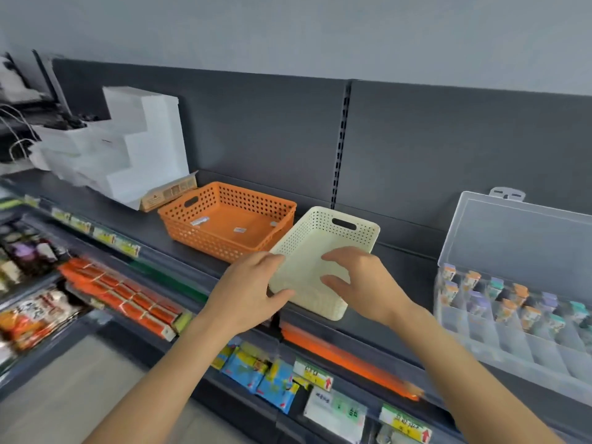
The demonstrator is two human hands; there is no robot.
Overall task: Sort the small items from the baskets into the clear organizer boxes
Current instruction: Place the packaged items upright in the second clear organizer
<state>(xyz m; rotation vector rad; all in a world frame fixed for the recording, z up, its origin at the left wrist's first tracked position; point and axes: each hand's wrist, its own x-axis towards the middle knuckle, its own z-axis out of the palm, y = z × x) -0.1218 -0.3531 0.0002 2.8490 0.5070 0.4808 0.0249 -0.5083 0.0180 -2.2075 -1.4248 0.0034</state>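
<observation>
A cream perforated basket (323,241) is tilted up on the dark shelf, its near end raised. My left hand (250,290) grips its near left corner, thumb under the rim. My right hand (362,283) reaches into it with curved fingers, thumb apart from them; whether it holds the basket is unclear. An orange perforated basket (224,219) sits just left, with a few small flat items on its floor. To the right a clear organizer box (512,322) stands with its lid up; small capped tubes fill its back compartments, and its front compartments look bare.
White stepped foam blocks (128,145) and a small cardboard box (169,193) stand at the shelf's left. The dark shelf (153,225) runs along a grey back panel. Lower shelves hold packaged goods and price tags (314,376). The image is motion-blurred.
</observation>
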